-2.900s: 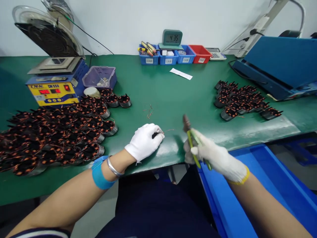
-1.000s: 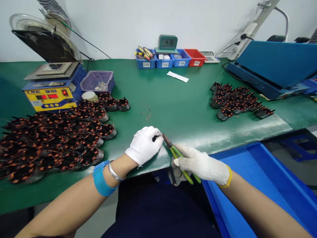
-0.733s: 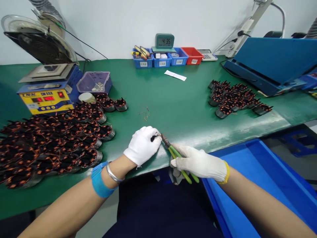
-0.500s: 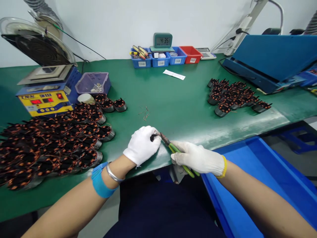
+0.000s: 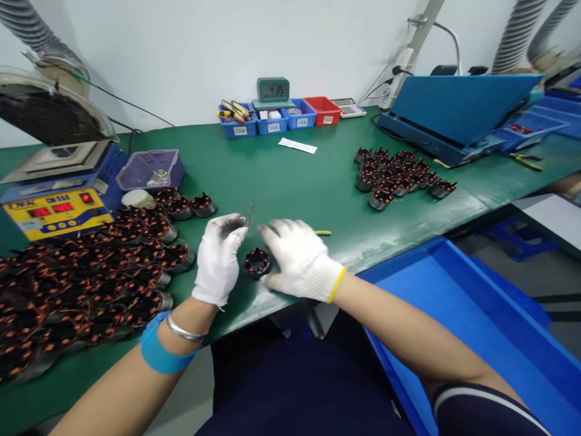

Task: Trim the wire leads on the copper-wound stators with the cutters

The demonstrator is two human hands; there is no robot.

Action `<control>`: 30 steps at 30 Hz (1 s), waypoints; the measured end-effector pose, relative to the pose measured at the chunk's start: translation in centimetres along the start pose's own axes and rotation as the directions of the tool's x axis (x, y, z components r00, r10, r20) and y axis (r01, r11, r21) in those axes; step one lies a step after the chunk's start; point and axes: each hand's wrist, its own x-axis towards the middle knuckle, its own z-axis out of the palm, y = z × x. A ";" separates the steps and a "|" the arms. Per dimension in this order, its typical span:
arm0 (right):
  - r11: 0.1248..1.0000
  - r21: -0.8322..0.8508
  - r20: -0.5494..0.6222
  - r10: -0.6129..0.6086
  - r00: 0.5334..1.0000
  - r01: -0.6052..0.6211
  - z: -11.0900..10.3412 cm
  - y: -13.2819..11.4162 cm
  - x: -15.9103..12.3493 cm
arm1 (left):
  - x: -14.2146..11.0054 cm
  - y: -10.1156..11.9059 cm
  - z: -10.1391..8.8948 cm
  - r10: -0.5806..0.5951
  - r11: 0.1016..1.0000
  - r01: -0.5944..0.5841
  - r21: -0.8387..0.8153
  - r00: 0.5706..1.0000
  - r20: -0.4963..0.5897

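A wound motor stator (image 5: 257, 263), a dark ring with copper coils, sits on the green bench between my hands. To its left is my left hand (image 5: 219, 254) in a white glove with stained fingertips; thumb and fingers look apart, with no held object visible. Thin wire scraps (image 5: 251, 215) lie just past those fingertips. My right hand (image 5: 302, 257), gloved and slightly blurred, is spread at the stator's right side; whether it touches the ring is unclear. Behind it pokes out one green handle (image 5: 323, 232) of the cutting pliers, the rest hidden.
Many stators (image 5: 91, 284) crowd the left, before a yellow-and-blue device (image 5: 59, 209) and a purple bin (image 5: 152, 169). A smaller stator group (image 5: 394, 172) stands right. Small bins (image 5: 239, 129) and a clock (image 5: 273, 89) line the wall. A blue tray (image 5: 454, 290) sits below the bench edge.
The pliers have left my right hand and lie on the bench. The stator, held in my left hand before, now rests on the bench. My hands have moved apart from it, and the view has shifted right.
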 end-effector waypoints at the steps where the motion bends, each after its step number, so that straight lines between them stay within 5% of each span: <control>1: 0.998 0.037 -0.006 -0.051 0.999 0.052 0.5 -0.4 0.6 | 0.0 -0.1 0.1 0.007 1.000 -0.007 -0.014 1.000 -0.014; 6: 0.990 0.134 -0.011 -0.045 0.999 0.046 0.8 0.6 1.5 | 0.1 -0.4 0.1 -0.008 0.993 0.000 -0.114 0.997 -0.071; 9: 0.984 0.083 -0.168 0.170 0.971 -0.158 -0.1 5.5 -0.4 | -0.1 -0.2 0.4 -0.009 0.989 -0.002 -0.150 0.997 -0.070; 13: 0.809 -0.206 -0.271 0.494 0.826 -0.551 -0.6 14.3 -4.1 | -0.8 0.0 0.9 -0.015 0.983 0.015 -0.184 1.000 0.001; 18: 0.743 -0.294 -0.390 0.482 0.785 -0.602 0.4 22.5 -7.1 | -1.2 0.0 1.2 -0.045 0.985 0.057 -0.163 0.996 0.076; 23: 0.658 -0.225 -0.383 0.618 0.686 -0.718 0.1 25.9 -7.8 | -0.6 -0.1 1.1 -0.098 0.983 0.111 -0.144 0.990 0.098; 26: 0.675 -0.325 -0.471 0.491 0.733 -0.662 -0.2 25.7 -7.4 | -0.6 -0.1 1.2 -0.115 0.983 0.129 -0.130 0.987 0.109; 30: 0.717 -0.406 -0.344 0.455 0.821 -0.567 0.7 23.7 -5.8 | -1.0 0.1 1.5 -0.140 0.982 0.158 -0.103 0.976 0.165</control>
